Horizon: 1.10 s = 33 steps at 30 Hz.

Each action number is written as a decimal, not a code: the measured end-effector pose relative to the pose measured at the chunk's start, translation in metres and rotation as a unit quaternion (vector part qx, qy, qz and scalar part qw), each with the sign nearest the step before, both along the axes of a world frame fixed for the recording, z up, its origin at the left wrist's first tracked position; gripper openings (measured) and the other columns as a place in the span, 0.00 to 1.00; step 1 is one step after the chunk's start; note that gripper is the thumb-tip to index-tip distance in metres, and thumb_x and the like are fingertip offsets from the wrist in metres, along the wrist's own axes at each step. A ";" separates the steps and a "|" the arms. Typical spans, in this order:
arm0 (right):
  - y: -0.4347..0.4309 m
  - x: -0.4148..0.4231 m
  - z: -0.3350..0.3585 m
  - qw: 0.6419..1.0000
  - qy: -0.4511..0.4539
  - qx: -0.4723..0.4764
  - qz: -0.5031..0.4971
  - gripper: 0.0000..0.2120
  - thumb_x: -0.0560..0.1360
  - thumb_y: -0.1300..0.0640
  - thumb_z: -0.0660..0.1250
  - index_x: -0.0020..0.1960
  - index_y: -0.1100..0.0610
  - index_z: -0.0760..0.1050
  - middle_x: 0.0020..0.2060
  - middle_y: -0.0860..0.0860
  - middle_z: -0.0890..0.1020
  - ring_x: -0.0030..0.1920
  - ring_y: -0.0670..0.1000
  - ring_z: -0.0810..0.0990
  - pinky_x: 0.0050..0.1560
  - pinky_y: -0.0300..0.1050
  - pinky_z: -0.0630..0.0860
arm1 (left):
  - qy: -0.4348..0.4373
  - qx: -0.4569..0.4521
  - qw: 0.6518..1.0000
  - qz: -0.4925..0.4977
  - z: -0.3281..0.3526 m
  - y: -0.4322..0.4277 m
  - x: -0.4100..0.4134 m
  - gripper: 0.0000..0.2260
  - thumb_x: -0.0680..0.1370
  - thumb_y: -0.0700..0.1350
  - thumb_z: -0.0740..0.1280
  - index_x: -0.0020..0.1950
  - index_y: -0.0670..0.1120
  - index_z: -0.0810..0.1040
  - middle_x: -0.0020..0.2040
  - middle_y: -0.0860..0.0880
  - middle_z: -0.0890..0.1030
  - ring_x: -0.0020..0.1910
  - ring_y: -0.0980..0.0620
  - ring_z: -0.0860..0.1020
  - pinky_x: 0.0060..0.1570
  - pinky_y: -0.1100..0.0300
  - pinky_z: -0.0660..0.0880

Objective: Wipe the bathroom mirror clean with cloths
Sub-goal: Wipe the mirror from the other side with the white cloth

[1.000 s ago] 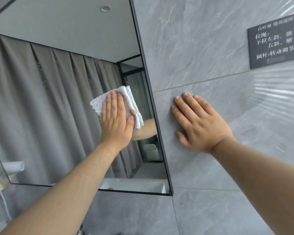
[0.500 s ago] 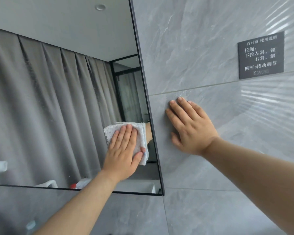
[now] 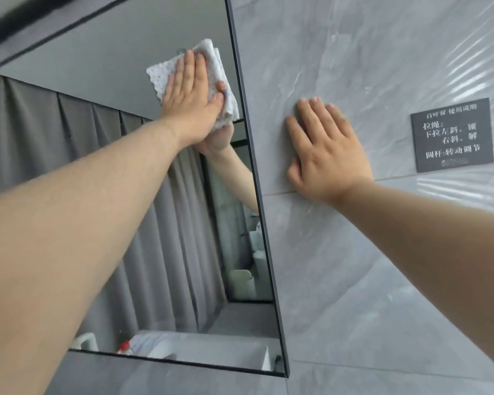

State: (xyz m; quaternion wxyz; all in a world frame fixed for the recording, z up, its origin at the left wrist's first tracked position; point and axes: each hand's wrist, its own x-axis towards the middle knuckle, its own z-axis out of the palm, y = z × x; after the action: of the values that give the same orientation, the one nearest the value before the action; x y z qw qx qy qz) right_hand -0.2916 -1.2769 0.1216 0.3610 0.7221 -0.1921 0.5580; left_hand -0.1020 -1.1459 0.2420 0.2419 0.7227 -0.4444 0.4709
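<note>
The black-framed mirror (image 3: 69,89) fills the left half of the view and reflects grey curtains and a ceiling. My left hand (image 3: 193,98) presses a white textured cloth (image 3: 159,76) flat against the glass high up, close to the mirror's right edge, fingers straight. The cloth shows around the fingers and below the thumb. My right hand (image 3: 325,155) lies flat on the grey tiled wall (image 3: 354,280) just right of the frame, fingers spread, holding nothing.
A dark sign with white lettering (image 3: 452,135) is fixed to the tiles right of my right hand. The mirror's frame edge (image 3: 264,223) runs diagonally down the middle. The lower glass reflects a white basin (image 3: 211,352) and a red-capped bottle (image 3: 123,347).
My left hand slid the cloth down the glass, then swept it up to the mirror's upper right. My right hand stayed on the wall. The camera tilted upward.
</note>
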 end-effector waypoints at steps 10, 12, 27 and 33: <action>0.000 0.000 0.001 1.000 -0.004 -0.012 -0.001 0.33 0.71 0.50 0.58 0.72 0.66 0.68 0.72 0.66 0.68 0.74 0.67 0.65 0.76 0.61 0.57 | -0.036 0.021 0.999 -0.011 -0.072 0.003 -0.003 0.32 0.81 0.54 0.44 0.80 0.41 0.38 0.81 0.43 0.39 0.80 0.47 0.38 0.78 0.51 0.37; 0.000 -0.001 0.000 1.000 0.002 -0.008 -0.006 0.33 0.72 0.50 0.58 0.73 0.66 0.67 0.73 0.66 0.67 0.74 0.66 0.64 0.76 0.61 0.56 | -0.024 0.053 0.998 -0.015 -0.125 0.012 -0.002 0.31 0.81 0.55 0.40 0.79 0.42 0.35 0.81 0.42 0.37 0.80 0.48 0.35 0.78 0.50 0.37; 0.002 0.000 -0.002 1.000 0.006 -0.003 -0.020 0.33 0.73 0.49 0.56 0.73 0.66 0.67 0.73 0.66 0.67 0.74 0.66 0.65 0.76 0.61 0.56 | -0.194 0.083 0.973 -0.097 -0.261 0.033 0.038 0.25 0.84 0.51 0.55 0.78 0.40 0.59 0.77 0.40 0.63 0.79 0.40 0.56 0.75 0.42 0.58; 0.002 -0.001 -0.001 1.000 0.006 0.002 -0.024 0.33 0.72 0.49 0.56 0.72 0.66 0.68 0.72 0.66 0.68 0.73 0.66 0.66 0.76 0.61 0.57 | -0.206 0.108 0.971 -0.049 -0.238 0.026 0.037 0.28 0.85 0.54 0.45 0.82 0.45 0.41 0.82 0.46 0.44 0.81 0.45 0.46 0.78 0.50 0.42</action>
State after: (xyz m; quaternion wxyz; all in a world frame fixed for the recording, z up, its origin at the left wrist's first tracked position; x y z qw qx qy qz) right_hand -0.2922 -1.2753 0.1206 0.3739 0.7214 -0.2079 0.5445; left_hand -0.0652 -1.1203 0.0041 0.0885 0.6088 -0.5679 0.5468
